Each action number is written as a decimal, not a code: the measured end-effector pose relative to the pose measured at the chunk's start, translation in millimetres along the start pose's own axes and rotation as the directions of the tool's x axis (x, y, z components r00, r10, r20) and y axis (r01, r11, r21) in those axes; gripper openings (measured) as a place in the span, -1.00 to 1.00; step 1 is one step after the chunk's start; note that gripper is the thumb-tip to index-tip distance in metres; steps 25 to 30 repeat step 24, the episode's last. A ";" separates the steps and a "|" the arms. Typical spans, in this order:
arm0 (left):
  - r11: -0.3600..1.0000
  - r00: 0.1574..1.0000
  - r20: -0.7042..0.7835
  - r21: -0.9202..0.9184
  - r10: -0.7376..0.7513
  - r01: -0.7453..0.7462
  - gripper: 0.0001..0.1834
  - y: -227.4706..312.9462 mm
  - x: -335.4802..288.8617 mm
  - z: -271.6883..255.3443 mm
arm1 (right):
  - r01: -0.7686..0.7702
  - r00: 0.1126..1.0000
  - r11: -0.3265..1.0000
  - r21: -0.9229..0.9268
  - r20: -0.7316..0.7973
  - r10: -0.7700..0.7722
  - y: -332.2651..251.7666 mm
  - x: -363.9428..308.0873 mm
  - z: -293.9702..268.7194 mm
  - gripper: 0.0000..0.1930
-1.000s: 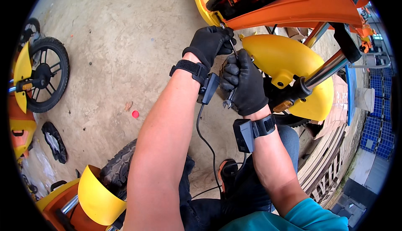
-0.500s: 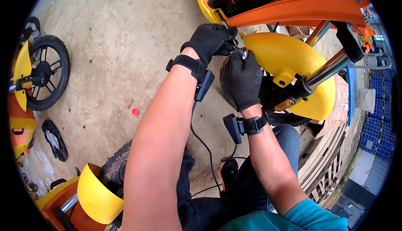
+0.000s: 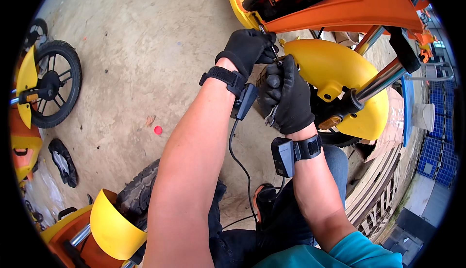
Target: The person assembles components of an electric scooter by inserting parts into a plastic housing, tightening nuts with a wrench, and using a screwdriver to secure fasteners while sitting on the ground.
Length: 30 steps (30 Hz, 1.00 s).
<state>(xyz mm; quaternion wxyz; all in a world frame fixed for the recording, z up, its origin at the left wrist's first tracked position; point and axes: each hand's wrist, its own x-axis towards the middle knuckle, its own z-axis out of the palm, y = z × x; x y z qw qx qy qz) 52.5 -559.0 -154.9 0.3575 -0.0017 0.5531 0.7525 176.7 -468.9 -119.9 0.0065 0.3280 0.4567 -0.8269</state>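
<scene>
My left hand (image 3: 246, 49), in a black glove, is closed on a slim metal rod-like tool (image 3: 276, 54). The tool's upper part runs up to the yellow lower corner of an orange body panel (image 3: 310, 13). My right hand (image 3: 290, 95), gloved in black too, wraps its fingers around a wrench; the open jaw (image 3: 270, 116) of that wrench sticks out below the fist. Both hands are close together, just left of a yellow front fender (image 3: 335, 64). The wheel under the fender is partly hidden by my right hand.
Chrome fork tubes (image 3: 381, 81) stand right of the fender. Wooden slats (image 3: 376, 185) and cardboard (image 3: 391, 115) lie at the right. More vehicles with yellow fenders (image 3: 114, 224) and a black wheel (image 3: 53, 84) are on the left. Cables hang from my wrist straps.
My right hand has turned and shifted slightly right and down, so its curled fingers and the wrench jaw now show. The left hand has moved slightly right.
</scene>
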 end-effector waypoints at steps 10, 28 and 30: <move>0.954 0.989 0.128 -0.298 0.073 -0.032 -0.71 -20.3 6.7 -6.5 | 0.444 0.655 0.195 -0.875 0.168 -0.737 25.1 22.1 2.2 -0.69; 0.928 0.976 -0.156 0.362 0.153 -0.088 -0.60 -35.7 41.2 -3.7 | -0.051 0.992 0.998 0.035 0.121 0.046 14.5 15.9 -6.0 -0.53; 0.928 0.976 -0.156 0.362 0.153 -0.088 -0.60 -35.7 41.2 -3.7 | -0.051 0.992 0.998 0.035 0.121 0.046 14.5 15.9 -6.0 -0.53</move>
